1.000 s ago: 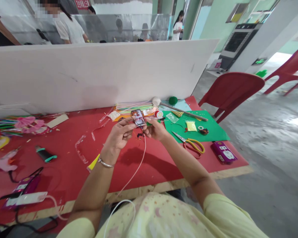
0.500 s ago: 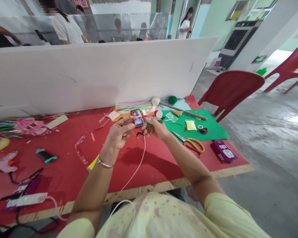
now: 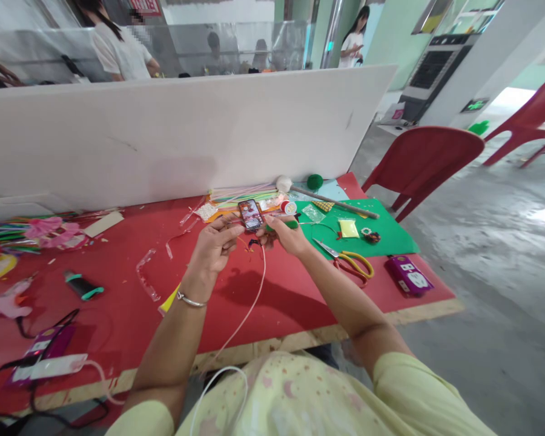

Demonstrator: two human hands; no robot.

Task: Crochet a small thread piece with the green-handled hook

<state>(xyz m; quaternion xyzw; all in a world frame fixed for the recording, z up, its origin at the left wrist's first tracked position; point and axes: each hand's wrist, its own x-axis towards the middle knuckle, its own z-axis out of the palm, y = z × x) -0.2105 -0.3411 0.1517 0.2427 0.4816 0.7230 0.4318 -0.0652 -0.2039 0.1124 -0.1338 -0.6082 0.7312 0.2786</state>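
My left hand (image 3: pixel 214 245), with a bangle at the wrist, has its fingers pinched left of a phone (image 3: pixel 251 215) with a lit screen. What it pinches is too small to make out. Just right of the phone, my right hand (image 3: pixel 285 235) is closed around a tool with a green handle (image 3: pixel 291 224); its working end cannot be made out. A white cable (image 3: pixel 260 281) runs from beneath the hands toward my lap. Small dark and orange bits (image 3: pixel 249 244) lie between the hands. Scissors (image 3: pixel 352 264) with yellow and red handles rest right of my right forearm.
A green sheet (image 3: pixel 393 233) holds a yellow packet (image 3: pixel 349 228) and a beaded ring. Behind it are a thread spool (image 3: pixel 289 208), a stick (image 3: pixel 336 201) and pipe cleaners (image 3: pixel 243 192). Purple power blocks (image 3: pixel 409 277) sit at both sides. A white board (image 3: pixel 186 133) stands behind.
Both hands stay near the phone, almost in place. The green handle shows a little more clearly in my right hand. People in the background have shifted.
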